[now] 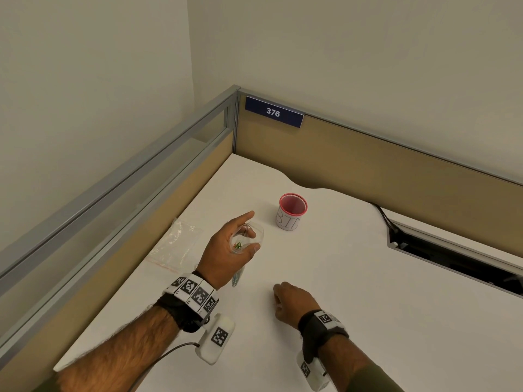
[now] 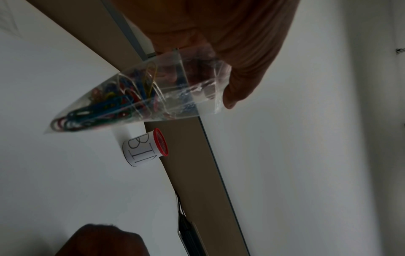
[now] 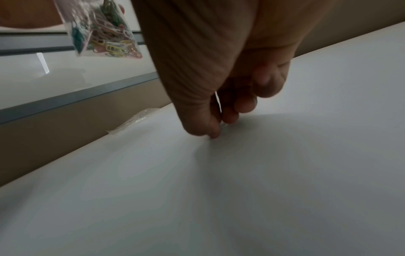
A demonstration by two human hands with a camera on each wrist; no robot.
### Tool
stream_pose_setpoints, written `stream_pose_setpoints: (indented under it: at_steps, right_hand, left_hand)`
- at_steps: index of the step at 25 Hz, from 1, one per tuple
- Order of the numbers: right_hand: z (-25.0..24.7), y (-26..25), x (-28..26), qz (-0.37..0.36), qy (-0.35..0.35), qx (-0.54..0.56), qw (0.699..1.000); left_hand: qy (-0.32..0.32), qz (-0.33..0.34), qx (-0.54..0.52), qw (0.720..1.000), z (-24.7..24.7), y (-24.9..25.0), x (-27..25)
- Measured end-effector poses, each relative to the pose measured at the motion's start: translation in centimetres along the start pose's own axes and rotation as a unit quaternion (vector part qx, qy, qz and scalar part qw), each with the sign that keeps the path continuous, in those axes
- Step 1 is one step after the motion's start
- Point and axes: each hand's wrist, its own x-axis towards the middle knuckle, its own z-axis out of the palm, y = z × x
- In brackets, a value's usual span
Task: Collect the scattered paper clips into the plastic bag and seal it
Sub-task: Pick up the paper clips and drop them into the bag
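Observation:
My left hand (image 1: 252, 232) holds a small clear plastic bag (image 1: 245, 239) by its open top, lifted above the white table (image 1: 339, 292). Several coloured paper clips sit in the bag's lower corner (image 2: 105, 107), and the bag (image 3: 103, 34) also hangs at the top left of the right wrist view. My right hand (image 1: 278, 304) is lower and nearer, fingertips down on the table. Its thumb and fingers (image 3: 210, 128) pinch a thin pale paper clip (image 3: 224, 125) against the surface. No other loose clips show on the table.
A second, empty clear bag (image 1: 175, 244) lies flat by the left partition (image 1: 113, 222). A red-rimmed cup marked BIN (image 1: 291, 212) stands beyond the left hand. A dark cable slot (image 1: 452, 258) with a black cable runs along the back right.

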Motion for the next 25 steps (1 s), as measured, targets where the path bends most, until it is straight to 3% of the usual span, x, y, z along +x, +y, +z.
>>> stream_pose_setpoints:
  at_steps: [5, 15, 25]
  right_hand:
    - [-0.7, -0.1, 0.5, -0.01, 0.001, -0.036, 0.999]
    - [-1.2, -0.8, 1.0, 0.022, -0.069, -0.038, 0.997]
    - [0.0, -0.9, -0.7, 0.011, -0.013, 0.01, 1.0]
  left_hand:
    - [-0.001, 0.0, -0.005, 1.0, 0.2, 0.0, -0.1]
    - [0.01, 0.0, -0.003, 1.0, -0.6, -0.1, 0.0]
    - [-0.001, -0.002, 0.01, 1.0, 0.2, -0.2, 0.1]
